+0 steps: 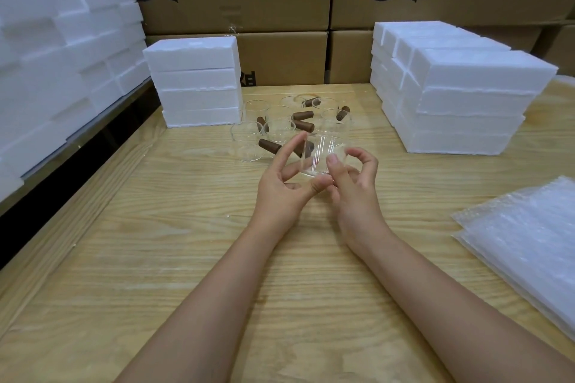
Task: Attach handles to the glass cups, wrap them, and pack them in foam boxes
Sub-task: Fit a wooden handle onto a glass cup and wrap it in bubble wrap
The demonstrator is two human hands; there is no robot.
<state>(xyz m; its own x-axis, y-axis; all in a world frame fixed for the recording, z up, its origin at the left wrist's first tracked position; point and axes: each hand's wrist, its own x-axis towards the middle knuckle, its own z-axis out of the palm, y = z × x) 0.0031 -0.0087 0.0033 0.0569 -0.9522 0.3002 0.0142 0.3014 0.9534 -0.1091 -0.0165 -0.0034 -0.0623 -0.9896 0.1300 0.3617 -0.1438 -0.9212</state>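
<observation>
One glass cup [323, 155] pinched by left hand [280, 193], right hand [354, 190], handle [308, 148] half hidden

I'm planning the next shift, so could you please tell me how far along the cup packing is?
Done: most cups on the table appear to carry brown handles. In hand: the left hand and right hand hold one glass cup, a handle at its side. Remaining: the bubble wrap lies untouched, no wrapped cup shows, and the foam boxes stand stacked, contents unseen.
</observation>
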